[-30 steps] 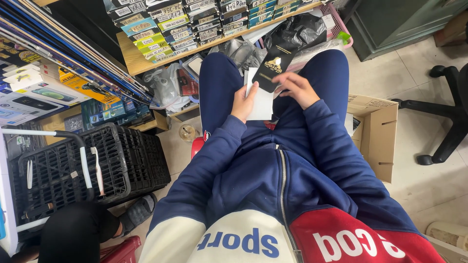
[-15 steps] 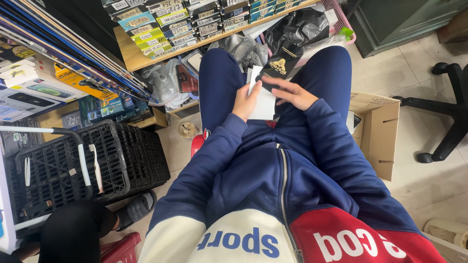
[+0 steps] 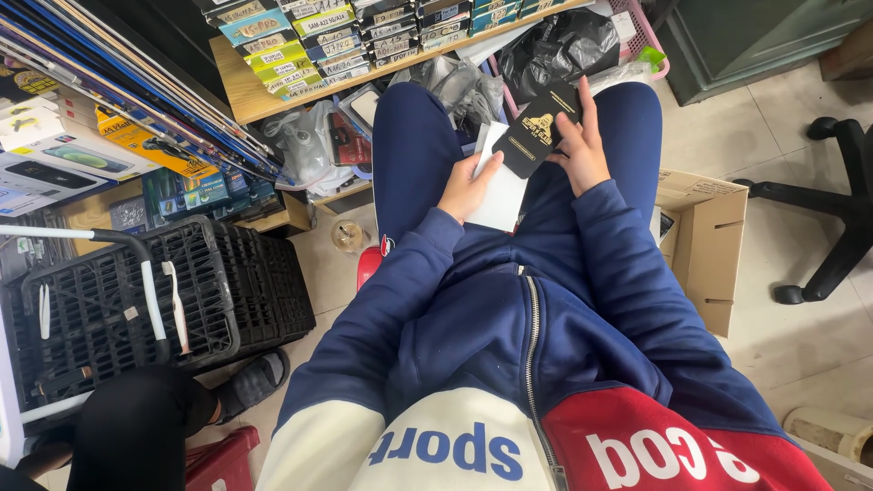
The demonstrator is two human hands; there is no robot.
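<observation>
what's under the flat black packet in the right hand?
A white paper sleeve, held by the left hand, lies partly beneath the flat black packet in the right hand. Its covered top part is hidden.

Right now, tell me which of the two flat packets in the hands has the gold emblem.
The black packet in the right hand; the left hand holds a plain white packet.

A pale tiled floor (image 3: 800, 336) spreads to the right, where a black office chair base (image 3: 841, 209) stands. A wooden shelf (image 3: 245, 91) of small boxes runs along the far side. A black plastic crate (image 3: 136, 309) sits near left, and an open cardboard box (image 3: 700, 245) lies to the right.
</observation>
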